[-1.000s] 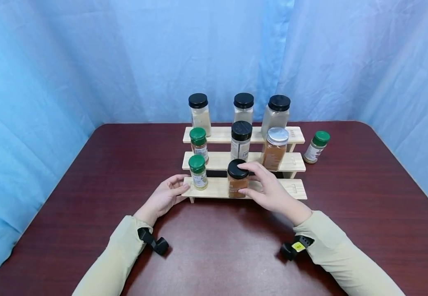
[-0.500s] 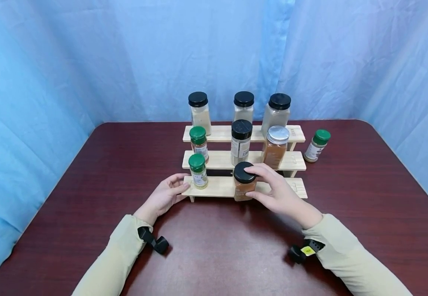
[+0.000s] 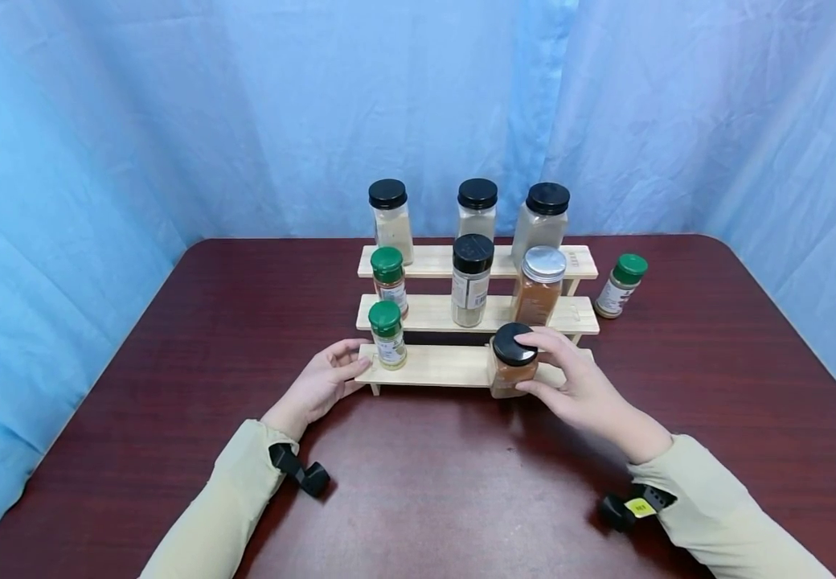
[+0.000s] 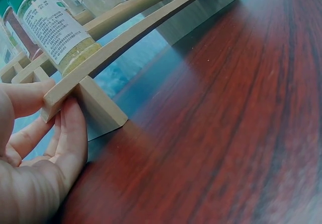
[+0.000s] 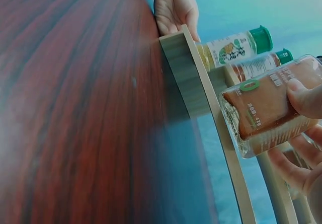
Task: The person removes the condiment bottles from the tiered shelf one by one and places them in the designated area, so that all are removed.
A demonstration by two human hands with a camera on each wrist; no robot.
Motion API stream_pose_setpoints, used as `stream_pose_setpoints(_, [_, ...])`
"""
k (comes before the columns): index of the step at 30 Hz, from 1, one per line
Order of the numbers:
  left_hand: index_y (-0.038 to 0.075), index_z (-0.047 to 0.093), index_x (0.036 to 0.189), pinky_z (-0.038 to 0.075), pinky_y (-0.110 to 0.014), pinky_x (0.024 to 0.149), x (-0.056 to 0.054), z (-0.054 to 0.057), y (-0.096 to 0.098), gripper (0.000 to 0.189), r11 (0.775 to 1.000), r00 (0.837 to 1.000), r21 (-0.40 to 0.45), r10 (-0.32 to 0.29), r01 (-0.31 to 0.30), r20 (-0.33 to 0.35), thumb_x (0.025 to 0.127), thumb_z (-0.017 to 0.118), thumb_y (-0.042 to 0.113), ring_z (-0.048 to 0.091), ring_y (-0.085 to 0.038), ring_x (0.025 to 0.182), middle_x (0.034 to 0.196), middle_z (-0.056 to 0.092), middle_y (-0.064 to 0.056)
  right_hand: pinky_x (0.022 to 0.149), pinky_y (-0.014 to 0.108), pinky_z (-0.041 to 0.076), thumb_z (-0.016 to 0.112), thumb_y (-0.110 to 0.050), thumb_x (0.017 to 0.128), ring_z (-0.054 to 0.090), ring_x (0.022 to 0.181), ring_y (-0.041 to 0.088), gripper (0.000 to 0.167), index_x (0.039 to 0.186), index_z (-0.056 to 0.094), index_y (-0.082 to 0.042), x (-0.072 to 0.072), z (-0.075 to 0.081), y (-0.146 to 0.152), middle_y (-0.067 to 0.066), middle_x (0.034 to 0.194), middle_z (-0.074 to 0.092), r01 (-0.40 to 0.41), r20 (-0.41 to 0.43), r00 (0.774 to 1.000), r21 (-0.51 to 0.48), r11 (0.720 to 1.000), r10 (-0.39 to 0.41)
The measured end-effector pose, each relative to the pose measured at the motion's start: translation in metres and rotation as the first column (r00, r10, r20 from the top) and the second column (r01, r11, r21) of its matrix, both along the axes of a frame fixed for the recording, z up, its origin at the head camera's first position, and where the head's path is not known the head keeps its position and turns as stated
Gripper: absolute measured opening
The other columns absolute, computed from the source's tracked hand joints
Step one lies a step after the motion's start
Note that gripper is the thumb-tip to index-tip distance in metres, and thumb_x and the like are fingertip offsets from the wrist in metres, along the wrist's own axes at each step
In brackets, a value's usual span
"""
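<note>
A three-tier wooden spice rack (image 3: 436, 367) stands on the table. My left hand (image 3: 318, 388) pinches the left end of its lowest shelf, thumb on top and fingers below in the left wrist view. My right hand (image 3: 592, 394) holds a spice jar (image 3: 510, 371) with a black lid and orange-brown powder, at the right part of the lowest shelf. In the right wrist view the thumb and fingers are on opposite sides of this jar (image 5: 269, 103); whether its base touches the shelf I cannot tell. A green-capped spice bottle (image 3: 389, 346) stands at that shelf's left end.
On the middle shelf are a green-capped bottle (image 3: 390, 281), a black-capped shaker (image 3: 471, 289) and a silver-lidded jar (image 3: 537, 293). Black-lidded jars (image 3: 392, 229) line the top shelf. Another green-capped bottle (image 3: 616, 293) stands on the table right of the rack. Blue curtains hang behind.
My right hand has moved the black-lidded jar rightward along the lowest shelf, from near its middle to its right part. The left hand and the rack have stayed in place.
</note>
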State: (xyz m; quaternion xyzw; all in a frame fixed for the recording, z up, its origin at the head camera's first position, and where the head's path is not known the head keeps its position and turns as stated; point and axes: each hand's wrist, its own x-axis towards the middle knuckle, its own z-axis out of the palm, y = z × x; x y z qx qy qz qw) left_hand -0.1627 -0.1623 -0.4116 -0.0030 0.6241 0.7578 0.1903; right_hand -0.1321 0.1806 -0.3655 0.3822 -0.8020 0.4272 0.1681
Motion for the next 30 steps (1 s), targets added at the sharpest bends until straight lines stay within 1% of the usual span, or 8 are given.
stream_pose_setpoints(3, [-0.001,0.040,0.130,0.051,-0.023,0.076,0.000,0.000,0.000,0.037,1.000,1.000,-0.004,0.005,-0.005,0.008,0.095,0.049,0.000,0.060,-0.004,0.083,0.092,0.059,0.006,0.089,0.007,0.042,0.074,0.025,0.059,0.044,0.114,-0.009,0.069,0.121,0.050,0.002,0.002,-0.001,0.008,0.010,0.118,0.052,0.026,0.002,1.000,-0.006,1.000,-0.026])
stream_pose_setpoints(7, [-0.002,0.040,0.130,0.051,-0.022,0.076,0.001,0.000,-0.001,0.037,1.000,1.000,0.005,0.009,-0.009,0.015,0.094,0.049,-0.001,0.061,-0.005,0.083,0.092,0.059,0.005,0.088,0.008,0.044,0.073,0.028,0.057,0.046,0.113,-0.008,0.074,0.123,0.050,0.003,0.004,-0.002,0.018,0.001,0.123,0.051,0.032,0.004,0.999,-0.035,0.999,-0.032])
stream_pose_setpoints(11, [-0.001,0.040,0.129,0.051,-0.022,0.076,0.001,0.001,-0.002,0.036,1.000,1.000,0.007,0.009,-0.009,0.008,0.094,0.049,-0.002,0.060,-0.005,0.084,0.093,0.059,0.005,0.077,0.007,0.047,0.070,0.033,0.054,0.051,0.108,-0.007,0.077,0.123,0.047,0.008,0.006,-0.002,0.034,-0.009,0.127,0.049,0.025,0.013,1.000,-0.069,0.997,-0.024])
stream_pose_setpoints(15, [0.001,0.042,0.127,0.051,-0.023,0.076,0.000,0.000,-0.001,0.034,1.000,1.000,-0.002,0.002,-0.002,0.006,0.094,0.049,0.000,0.060,-0.004,0.083,0.092,0.059,0.006,0.073,0.005,0.046,0.070,0.032,0.057,0.052,0.105,-0.013,0.076,0.125,0.044,0.009,0.011,-0.001,0.056,-0.020,0.129,0.045,0.103,0.040,0.994,-0.029,0.994,-0.102])
stream_pose_setpoints(17, [0.002,0.043,0.126,0.051,-0.023,0.076,0.000,0.000,-0.001,0.032,1.000,1.000,-0.002,0.002,-0.002,0.008,0.095,0.049,-0.001,0.060,-0.005,0.082,0.092,0.059,0.006,0.078,0.004,0.045,0.070,0.030,0.059,0.050,0.107,-0.016,0.076,0.127,0.042,0.009,0.014,0.000,0.068,-0.024,0.130,0.042,0.166,0.047,0.985,0.012,0.986,-0.166])
stream_pose_setpoints(21, [0.001,0.043,0.127,0.051,-0.022,0.075,-0.001,-0.001,0.000,0.033,1.000,1.000,0.004,0.002,-0.002,0.002,0.095,0.049,-0.001,0.060,-0.005,0.082,0.092,0.059,0.006,0.079,0.002,0.043,0.068,0.029,0.064,0.048,0.107,-0.018,0.077,0.132,0.036,0.009,0.018,0.001,0.090,-0.027,0.126,0.042,0.250,0.047,0.967,0.030,0.968,-0.251])
stream_pose_setpoints(26, [0.000,0.041,0.129,0.051,-0.022,0.075,-0.002,-0.001,0.001,0.035,1.000,1.000,0.004,-0.003,0.003,-0.005,0.095,0.049,-0.001,0.061,-0.005,0.082,0.092,0.059,0.006,0.080,0.000,0.041,0.066,0.026,0.069,0.046,0.105,-0.021,0.077,0.136,0.033,0.007,0.015,0.001,0.112,-0.031,0.121,0.042,0.323,0.052,0.944,0.051,0.945,-0.325])
stream_pose_setpoints(30, [0.000,0.041,0.128,0.052,-0.022,0.076,-0.001,-0.001,-0.001,0.034,1.000,1.000,0.009,-0.005,0.005,-0.006,0.095,0.048,-0.002,0.062,-0.005,0.083,0.093,0.060,0.005,0.081,-0.002,0.037,0.068,0.026,0.068,0.042,0.104,-0.023,0.082,0.138,0.034,0.002,0.007,-0.002,0.125,-0.035,0.119,0.038,0.371,0.045,0.925,0.105,0.923,-0.377])
